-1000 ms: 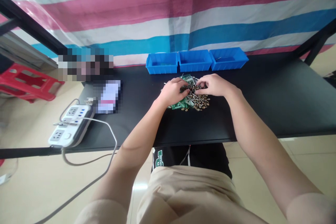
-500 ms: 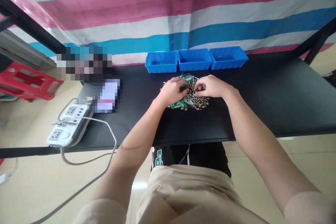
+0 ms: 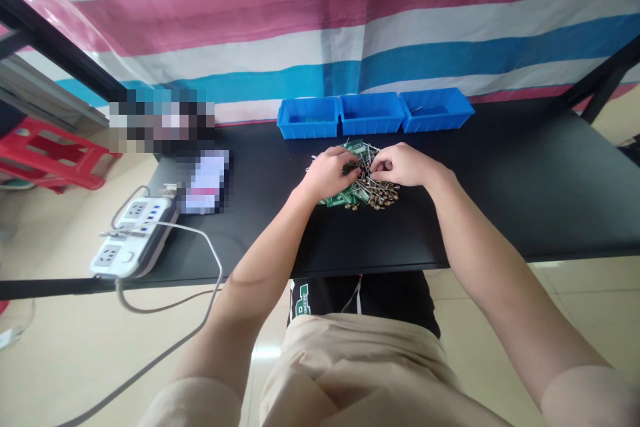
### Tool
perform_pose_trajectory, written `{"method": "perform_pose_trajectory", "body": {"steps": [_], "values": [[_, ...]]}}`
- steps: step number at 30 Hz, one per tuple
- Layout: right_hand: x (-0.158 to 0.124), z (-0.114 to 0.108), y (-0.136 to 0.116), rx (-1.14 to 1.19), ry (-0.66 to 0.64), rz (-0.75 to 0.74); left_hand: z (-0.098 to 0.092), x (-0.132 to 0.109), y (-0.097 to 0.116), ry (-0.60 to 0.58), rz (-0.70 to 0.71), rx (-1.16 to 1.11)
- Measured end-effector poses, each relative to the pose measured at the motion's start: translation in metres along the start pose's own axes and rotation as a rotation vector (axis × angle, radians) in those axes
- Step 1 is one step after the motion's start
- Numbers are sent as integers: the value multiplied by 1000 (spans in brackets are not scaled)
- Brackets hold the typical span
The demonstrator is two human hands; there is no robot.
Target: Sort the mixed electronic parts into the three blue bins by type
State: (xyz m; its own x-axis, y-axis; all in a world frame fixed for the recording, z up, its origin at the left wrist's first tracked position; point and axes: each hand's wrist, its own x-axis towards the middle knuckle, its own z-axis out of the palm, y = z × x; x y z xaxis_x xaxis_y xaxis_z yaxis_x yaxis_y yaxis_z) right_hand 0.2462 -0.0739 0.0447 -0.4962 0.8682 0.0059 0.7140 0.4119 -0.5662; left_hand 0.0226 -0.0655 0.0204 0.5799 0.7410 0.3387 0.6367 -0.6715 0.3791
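Touching the still-mixed pile (image 3: 373, 191), left hand (image 3: 327, 172) and right hand (image 3: 404, 165) curl their fingers, grip unclear; bins (image 3: 371, 125) behind it show few pieces (image 3: 416, 109).

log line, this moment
pile of round-headed pins and green pieces: on black table; left hand: over left side; right hand: at right side; three blue bins: behind pile

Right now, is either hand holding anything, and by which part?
Can't tell: the left hand and right hand are at the pile of parts, anything held being hidden.
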Motion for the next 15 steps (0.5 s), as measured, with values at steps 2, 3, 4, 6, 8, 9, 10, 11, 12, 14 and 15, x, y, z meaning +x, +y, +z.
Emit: {"method": "perform_pose_trajectory", "body": {"steps": [2,3,4,6,8,9,10,11,12,14,15], "values": [[0,1,1,-13,10,-20,0,0,1,-2,-4,0],[0,1,1,-23,17,-31,-1,0,1,-5,-6,-1],[1,2,2,-36,25,-43,-1,-1,1,-8,-8,0],[2,3,3,-67,49,-74,-1,-1,1,-14,-11,2],[2,4,3,-93,83,-112,-1,-1,1,-15,-12,6],[2,5,3,-99,105,-127,-1,0,1,-15,-13,7],[2,5,2,-97,131,-132,-1,0,1,-13,-14,7],[2,5,1,-90,160,-126,-1,0,1,-12,-14,4],[1,5,0,-79,191,-112,-1,0,1,-9,-14,0],[0,4,-3,-40,246,-79,-2,0,2,3,-10,-13],[-1,5,-5,-11,265,-71,-3,0,4,14,-8,-20]]}}
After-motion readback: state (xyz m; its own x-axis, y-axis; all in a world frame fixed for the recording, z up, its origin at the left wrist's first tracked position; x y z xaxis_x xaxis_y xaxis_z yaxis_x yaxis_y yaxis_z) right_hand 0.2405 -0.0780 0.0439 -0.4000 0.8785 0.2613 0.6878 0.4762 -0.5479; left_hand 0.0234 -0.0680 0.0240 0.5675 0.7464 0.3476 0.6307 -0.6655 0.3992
